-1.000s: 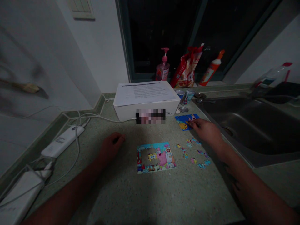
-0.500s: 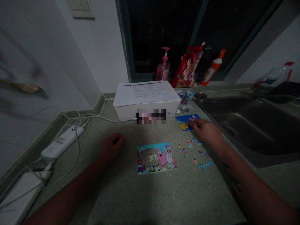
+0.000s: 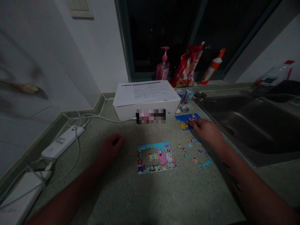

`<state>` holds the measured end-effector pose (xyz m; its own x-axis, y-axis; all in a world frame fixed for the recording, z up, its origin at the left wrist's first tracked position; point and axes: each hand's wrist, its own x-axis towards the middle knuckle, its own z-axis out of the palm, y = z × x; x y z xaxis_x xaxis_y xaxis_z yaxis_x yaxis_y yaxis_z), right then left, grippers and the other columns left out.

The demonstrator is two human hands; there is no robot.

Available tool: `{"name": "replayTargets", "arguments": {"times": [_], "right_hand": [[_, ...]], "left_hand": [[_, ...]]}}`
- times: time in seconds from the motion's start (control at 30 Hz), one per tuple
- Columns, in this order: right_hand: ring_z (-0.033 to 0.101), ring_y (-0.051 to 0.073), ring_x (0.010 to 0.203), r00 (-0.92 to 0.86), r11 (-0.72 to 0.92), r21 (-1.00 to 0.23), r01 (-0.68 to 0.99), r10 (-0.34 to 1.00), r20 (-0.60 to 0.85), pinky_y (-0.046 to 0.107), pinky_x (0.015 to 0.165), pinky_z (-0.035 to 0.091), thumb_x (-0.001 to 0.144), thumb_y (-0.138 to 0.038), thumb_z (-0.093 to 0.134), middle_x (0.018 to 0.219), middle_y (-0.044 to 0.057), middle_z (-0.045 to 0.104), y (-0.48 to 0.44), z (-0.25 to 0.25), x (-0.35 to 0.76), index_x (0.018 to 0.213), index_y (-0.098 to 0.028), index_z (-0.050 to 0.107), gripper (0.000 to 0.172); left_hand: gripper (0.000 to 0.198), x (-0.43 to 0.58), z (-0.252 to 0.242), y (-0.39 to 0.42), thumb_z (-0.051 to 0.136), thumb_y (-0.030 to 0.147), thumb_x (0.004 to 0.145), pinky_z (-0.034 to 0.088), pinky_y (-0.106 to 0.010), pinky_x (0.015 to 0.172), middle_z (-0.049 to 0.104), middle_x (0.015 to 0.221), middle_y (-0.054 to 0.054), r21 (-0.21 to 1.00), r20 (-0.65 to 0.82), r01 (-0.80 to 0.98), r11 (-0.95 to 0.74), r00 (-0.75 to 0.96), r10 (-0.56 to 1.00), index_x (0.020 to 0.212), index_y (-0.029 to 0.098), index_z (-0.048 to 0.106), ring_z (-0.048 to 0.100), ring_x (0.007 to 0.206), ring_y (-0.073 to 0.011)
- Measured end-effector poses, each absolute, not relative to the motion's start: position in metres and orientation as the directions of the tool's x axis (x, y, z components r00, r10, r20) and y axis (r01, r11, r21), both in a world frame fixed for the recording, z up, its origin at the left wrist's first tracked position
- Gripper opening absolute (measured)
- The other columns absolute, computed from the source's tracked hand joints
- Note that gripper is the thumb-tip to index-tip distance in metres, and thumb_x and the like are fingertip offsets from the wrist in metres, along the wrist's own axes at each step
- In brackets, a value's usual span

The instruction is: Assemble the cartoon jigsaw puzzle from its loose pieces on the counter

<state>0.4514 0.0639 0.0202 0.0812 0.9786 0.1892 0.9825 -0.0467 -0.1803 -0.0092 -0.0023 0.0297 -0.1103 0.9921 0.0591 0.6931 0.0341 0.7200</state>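
Note:
A small cartoon jigsaw puzzle [image 3: 156, 157] lies partly filled on the speckled countertop [image 3: 150, 197], with a gap in its upper left. Several loose puzzle pieces [image 3: 194, 151] are scattered to its right. My right hand [image 3: 206, 130] rests beyond them, fingers curled, its fingertips on the edge of a blue picture card [image 3: 186, 120]. My left hand [image 3: 112, 146] lies on the counter left of the puzzle, loosely curled in a fist with nothing visible in it.
A white box [image 3: 145, 100] topped with a printed sheet stands behind the puzzle. A steel sink [image 3: 253, 125] is at the right. White power adapters and cables [image 3: 62, 140] lie at the left. A soap pump [image 3: 162, 65], red bag and bottles line the window sill.

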Motion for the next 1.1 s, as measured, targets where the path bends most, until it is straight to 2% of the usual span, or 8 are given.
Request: {"name": "replayTargets", "arguments": {"times": [0.3,0.53,0.87,1.1], "right_hand": [[0.082,0.033,0.094,0.112,-0.090,-0.155,0.984,0.983,0.143,0.036,0.070,0.051,0.111,-0.049,0.049,0.112,0.015,0.087,0.059,0.027,0.445,0.124,-0.021,0.084,0.047],[0.082,0.032,0.090,0.126,-0.107,-0.140,0.984,0.983,0.136,0.036,0.066,0.049,0.110,-0.051,0.048,0.108,0.014,0.088,0.057,0.028,0.443,0.124,-0.022,0.084,0.048],[0.080,0.032,0.090,0.119,-0.085,-0.203,0.976,0.980,0.162,0.036,0.068,0.051,0.109,-0.050,0.051,0.107,0.013,0.088,0.054,0.027,0.445,0.122,-0.024,0.085,0.045],[0.080,0.032,0.085,0.129,-0.103,-0.178,0.979,0.981,0.146,0.036,0.065,0.048,0.108,-0.051,0.048,0.106,0.015,0.088,0.052,0.028,0.445,0.121,-0.021,0.084,0.049]], "left_hand": [[0.043,-0.009,0.028,-0.005,0.054,0.064,0.087,0.052,-0.038,0.073,0.070,0.073,-0.005,0.725,0.057,0.688,0.042,-0.120,0.991,0.073,0.025,0.066,0.065,0.073,-0.0255],[0.041,-0.008,0.029,-0.008,0.054,0.062,0.088,0.054,-0.037,0.073,0.068,0.070,-0.003,0.717,0.055,0.695,0.051,-0.129,0.990,0.073,0.025,0.067,0.064,0.070,-0.0245],[0.042,-0.003,0.030,-0.014,0.054,0.063,0.087,0.051,-0.039,0.074,0.071,0.074,-0.006,0.747,0.024,0.662,0.063,-0.121,0.992,0.073,0.025,0.067,0.065,0.074,-0.0269],[0.042,-0.002,0.027,-0.014,0.054,0.064,0.087,0.049,-0.039,0.073,0.068,0.072,-0.004,0.750,0.025,0.659,0.055,-0.112,0.993,0.072,0.026,0.066,0.064,0.073,-0.0265]]}}
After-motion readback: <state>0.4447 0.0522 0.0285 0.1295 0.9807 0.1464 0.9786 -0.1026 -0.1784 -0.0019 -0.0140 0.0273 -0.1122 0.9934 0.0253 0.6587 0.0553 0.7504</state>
